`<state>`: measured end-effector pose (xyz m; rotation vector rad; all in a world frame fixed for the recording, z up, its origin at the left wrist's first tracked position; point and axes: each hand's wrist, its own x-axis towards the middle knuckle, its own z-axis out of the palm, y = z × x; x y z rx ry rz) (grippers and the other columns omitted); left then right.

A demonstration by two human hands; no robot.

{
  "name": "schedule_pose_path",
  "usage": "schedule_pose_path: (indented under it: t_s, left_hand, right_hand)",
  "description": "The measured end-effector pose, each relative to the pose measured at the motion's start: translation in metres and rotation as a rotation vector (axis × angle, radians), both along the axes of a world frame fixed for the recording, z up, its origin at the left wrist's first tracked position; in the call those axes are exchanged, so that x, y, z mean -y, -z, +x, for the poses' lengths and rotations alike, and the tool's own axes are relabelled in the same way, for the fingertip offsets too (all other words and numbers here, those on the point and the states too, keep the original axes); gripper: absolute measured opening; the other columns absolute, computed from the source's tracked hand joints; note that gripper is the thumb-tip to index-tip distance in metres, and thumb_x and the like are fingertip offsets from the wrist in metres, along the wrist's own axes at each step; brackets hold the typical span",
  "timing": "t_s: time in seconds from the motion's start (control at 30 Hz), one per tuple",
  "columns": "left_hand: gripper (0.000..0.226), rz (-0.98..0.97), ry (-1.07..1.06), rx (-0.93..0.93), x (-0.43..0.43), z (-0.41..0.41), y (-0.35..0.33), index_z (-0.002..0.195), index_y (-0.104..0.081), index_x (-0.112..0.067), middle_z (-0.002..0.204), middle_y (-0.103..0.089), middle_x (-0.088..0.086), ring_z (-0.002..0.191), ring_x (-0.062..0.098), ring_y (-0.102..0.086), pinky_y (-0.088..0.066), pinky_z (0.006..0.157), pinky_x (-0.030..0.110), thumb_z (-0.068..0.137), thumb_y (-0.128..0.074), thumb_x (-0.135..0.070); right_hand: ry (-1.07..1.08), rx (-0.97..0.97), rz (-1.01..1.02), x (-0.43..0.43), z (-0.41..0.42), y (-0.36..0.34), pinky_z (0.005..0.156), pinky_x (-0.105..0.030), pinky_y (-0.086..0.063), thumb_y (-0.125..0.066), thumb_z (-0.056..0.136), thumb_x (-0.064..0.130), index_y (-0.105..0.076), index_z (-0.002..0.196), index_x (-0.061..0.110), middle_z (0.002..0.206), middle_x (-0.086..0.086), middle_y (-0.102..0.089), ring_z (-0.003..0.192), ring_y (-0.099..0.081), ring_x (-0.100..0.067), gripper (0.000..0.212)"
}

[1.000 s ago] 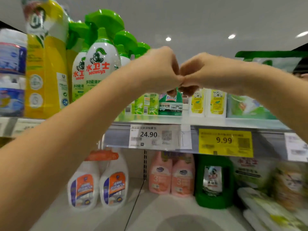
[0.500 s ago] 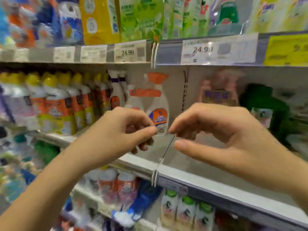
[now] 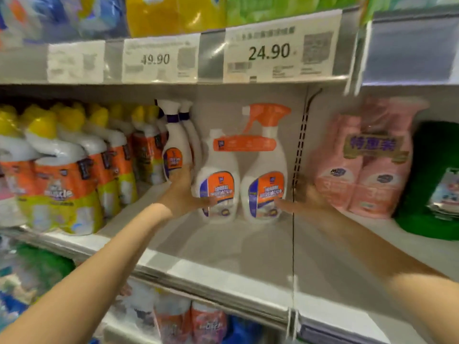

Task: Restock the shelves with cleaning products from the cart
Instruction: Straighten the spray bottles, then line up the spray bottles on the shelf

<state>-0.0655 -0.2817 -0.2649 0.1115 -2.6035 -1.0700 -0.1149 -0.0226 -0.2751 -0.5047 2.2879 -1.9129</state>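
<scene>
A twin pack of white bottles stands at the back of the middle shelf. The two carry orange and blue labels and are joined by an orange band, and one has an orange spray head. My left hand is against the pack's left side, fingers pointing up and thumb lying across the left bottle's front. My right hand, blurred, is at the pack's right side with its fingers spread and its thumb reaching toward the right bottle. Neither hand carries anything.
White spray bottles with purple collars and rows of yellow-capped bottles fill the shelf to the left. Pink bottle packs and a green container stand to the right. Price tags line the shelf edge above. More products sit on the shelf below.
My hands were together up at the top shelf, then dropped and parted. Now both reach deep into the middle shelf, one on each side of the twin pack.
</scene>
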Motion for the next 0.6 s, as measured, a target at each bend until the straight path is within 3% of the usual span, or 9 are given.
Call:
schedule_pose_path:
  t_s: [0.07,0.1,0.2,0.27,0.4,0.53,0.6]
  left_hand:
    - [0.085,0.115,0.109,0.014,0.005,-0.014,0.003,0.144,-0.026,-0.015,0.130,-0.050,-0.008,0.105,-0.006,-0.056,-0.043,0.079,0.003,0.078,-0.078,-0.022]
    - [0.074,0.161,0.143,0.008,0.005,-0.019,0.007,0.141,-0.031,-0.015,0.120,-0.054,-0.012,0.096,-0.011,-0.058,-0.043,0.072,0.000,0.081,-0.075,-0.022]
    - [0.052,0.254,0.139,-0.050,0.008,-0.031,0.020,0.134,-0.041,-0.010,0.111,-0.061,-0.005,0.098,0.004,-0.062,-0.050,0.078,0.012,0.089,-0.066,-0.018]
    - [0.049,0.275,0.170,-0.057,0.010,-0.032,0.024,0.134,-0.041,-0.009,0.111,-0.062,-0.003,0.094,0.003,-0.062,-0.051,0.074,0.011,0.091,-0.062,-0.016]
    - [0.051,0.253,0.247,0.000,0.015,-0.022,0.026,0.136,-0.040,-0.014,0.124,-0.062,0.004,0.109,0.017,-0.062,-0.052,0.095,0.035,0.090,-0.061,-0.023]
    - [0.058,0.300,0.292,0.007,0.007,0.006,0.025,0.140,-0.037,-0.021,0.114,-0.064,-0.012,0.098,-0.001,-0.064,-0.056,0.082,0.020,0.088,-0.061,-0.024]
    - [0.061,0.359,0.305,0.000,0.002,0.023,0.026,0.138,-0.037,-0.027,0.111,-0.065,-0.019,0.097,-0.002,-0.065,-0.054,0.073,0.014,0.083,-0.063,-0.028]
  right_hand:
    - [0.008,-0.007,0.003,0.010,-0.010,0.005,0.106,-0.048,-0.042,-0.068,0.085,0.000,-0.030,0.146,0.010,0.138,-0.013,-0.051,0.126,-0.051,-0.029,0.072]
    - [0.014,-0.005,0.009,0.015,-0.013,0.007,0.107,-0.048,-0.042,-0.067,0.087,0.005,-0.033,0.144,0.011,0.136,-0.013,-0.053,0.124,-0.053,-0.028,0.067]
    - [0.086,-0.002,0.015,0.027,-0.018,0.011,0.105,-0.047,-0.043,-0.063,0.091,0.015,-0.046,0.136,0.008,0.128,-0.014,-0.060,0.118,-0.058,-0.029,0.048]
    - [0.148,-0.004,0.020,0.028,-0.018,0.013,0.102,-0.045,-0.046,-0.060,0.094,0.017,-0.050,0.132,0.005,0.126,-0.016,-0.061,0.115,-0.059,-0.029,0.041]
    - [0.121,-0.029,0.024,0.018,-0.003,0.015,0.079,-0.024,-0.055,-0.062,0.091,0.019,-0.058,0.114,0.010,0.115,-0.013,-0.066,0.093,-0.065,-0.017,0.025]
    - [0.048,-0.049,-0.018,0.002,0.023,0.019,0.087,-0.036,-0.055,-0.063,0.089,0.021,-0.059,0.104,0.021,0.114,-0.009,-0.068,0.095,-0.067,-0.018,0.016]
    - [0.020,-0.072,-0.005,-0.004,0.037,0.023,0.089,-0.037,-0.055,-0.063,0.089,0.025,-0.059,0.112,0.021,0.114,-0.007,-0.069,0.099,-0.067,-0.019,0.024]
